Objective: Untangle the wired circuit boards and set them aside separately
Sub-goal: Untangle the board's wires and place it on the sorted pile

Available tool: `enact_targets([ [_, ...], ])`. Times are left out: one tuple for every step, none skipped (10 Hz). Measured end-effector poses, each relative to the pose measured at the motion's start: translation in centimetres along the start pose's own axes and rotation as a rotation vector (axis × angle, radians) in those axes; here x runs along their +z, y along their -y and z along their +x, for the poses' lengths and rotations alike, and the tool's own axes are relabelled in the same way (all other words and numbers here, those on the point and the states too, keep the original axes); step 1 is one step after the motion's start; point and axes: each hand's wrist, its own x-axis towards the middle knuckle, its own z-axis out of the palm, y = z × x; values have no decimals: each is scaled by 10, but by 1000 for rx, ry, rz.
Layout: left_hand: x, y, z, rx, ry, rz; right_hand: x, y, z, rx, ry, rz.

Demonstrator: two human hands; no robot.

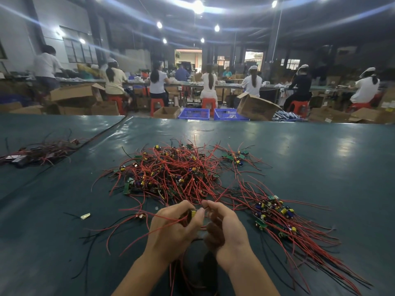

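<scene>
At six o'clock on the dark green, glossy table, works with both hands drawn close, fingertips nearly meeting. Grips in the left hand a small circuit board with a yellow block component, fingers curled round it and thumb on top, probably to steady it against the pull. Lets loose red wires trail across that hand's knuckles. Pinches with the right hand, as far as can be told, a red wire end between thumb and forefinger just beside the board, remaining fingers curled under; likely teasing one lead out of the knot.

Faces at twelve o'clock a large tangled heap of red and black wires and small green boards, studded with yellow and blue parts, leads looped over and through one another. Judged by its size, most of the job not yet done. Uses three o'clock, seemingly, as the set-aside spot: a combed-out bundle of boards lying side by side, red leads fanned toward five o'clock, near the heap with a few strands crossing between. Leaves a smaller cluster of boards at one o'clock, a single stray board at nine o'clock of the left hand, and another dark pile of wires well apart at ten o'clock.
</scene>
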Motion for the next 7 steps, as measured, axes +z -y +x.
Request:
enact_targets([
  [-1,9,-1,-66,-32,-42,3,-4,0,-84,-14,-89],
  [1,0,3,-72,93,-131,6,-7,0,-114,-35,-114],
  [0,-5,1,-133,164,-222,5,-4,-1,-101,-22,-84],
  [3,1,-1,-80,75,-188,2,2,1,-68,9,-53],
  [3,-5,1,-36,-48,-329,-3,10,7,-72,19,17],
  [1,-13,3,-43,-64,-382,-11,21,11,-98,26,73],
  [1,-11,2,-45,-45,-402,-21,30,17,-108,2,116],
])
